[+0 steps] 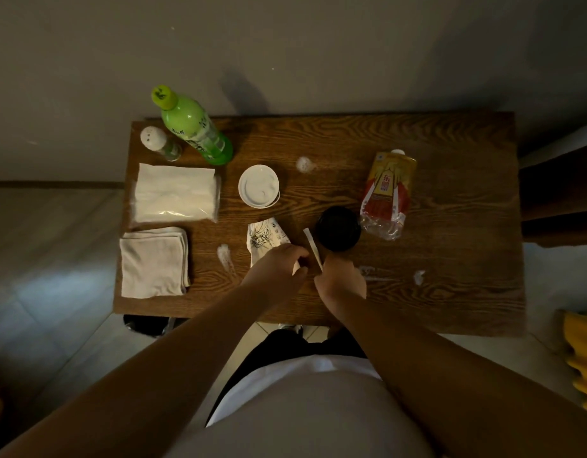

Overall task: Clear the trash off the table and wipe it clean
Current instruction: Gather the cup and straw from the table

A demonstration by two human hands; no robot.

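On the wooden table [450, 246] my left hand [282, 262] rests closed on a printed white paper wrapper [264, 236] near the front middle. My right hand [340, 279] pinches a thin white paper strip [312, 247] that sticks up toward a black round cup [337, 228]. A crushed yellow-and-red plastic bottle [386, 193] lies to the right. A white lid [259, 186] sits mid-table. White smears [305, 164] [225, 256] [418, 276] mark the wood. A folded grey cloth [155, 261] lies at the front left.
A green bottle [194, 128] and a small shaker [158, 142] stand at the back left, with a pack of white tissues [174, 193] in front of them. A dark bin [146, 323] shows under the table's front left edge. Something yellow [583, 352] stands at the right.
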